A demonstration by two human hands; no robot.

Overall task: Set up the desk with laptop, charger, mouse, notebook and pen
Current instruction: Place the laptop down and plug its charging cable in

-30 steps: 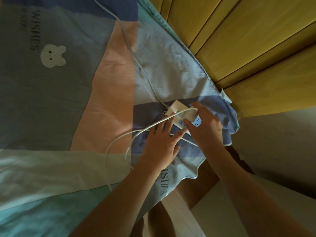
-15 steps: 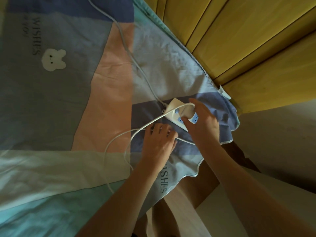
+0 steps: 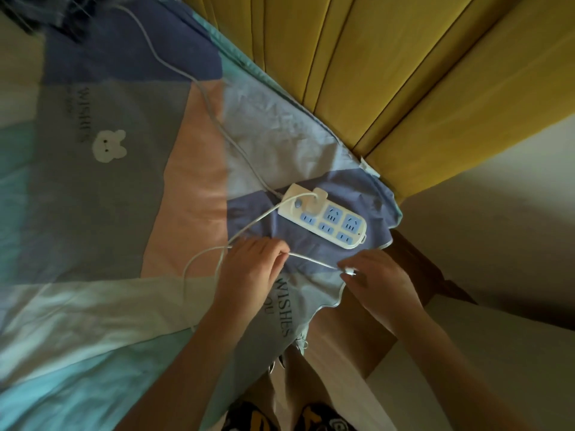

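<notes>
A white charger plug (image 3: 315, 199) sits in the far end of a white and blue power strip (image 3: 329, 220) lying on the bed corner. Its thin white charger cable (image 3: 249, 227) runs down and left, loops, and passes under my left hand (image 3: 252, 269), whose fingers pinch it. The cable then stretches right to my right hand (image 3: 378, 283), which holds the cable's connector end (image 3: 350, 271) at its fingertips. No laptop, mouse, notebook or pen is in view.
The patchwork bedsheet (image 3: 124, 213) covers the bed on the left. A yellow padded headboard (image 3: 389, 73) rises behind. The power strip's own thick cord (image 3: 217, 119) runs up and away across the sheet. A wooden bedside surface (image 3: 342, 337) and pale wall lie to the right.
My right hand has left the charger plug on the strip and come down to the cable's end. My left hand slid along the cable toward me. The view shifted, uncovering the whole strip.
</notes>
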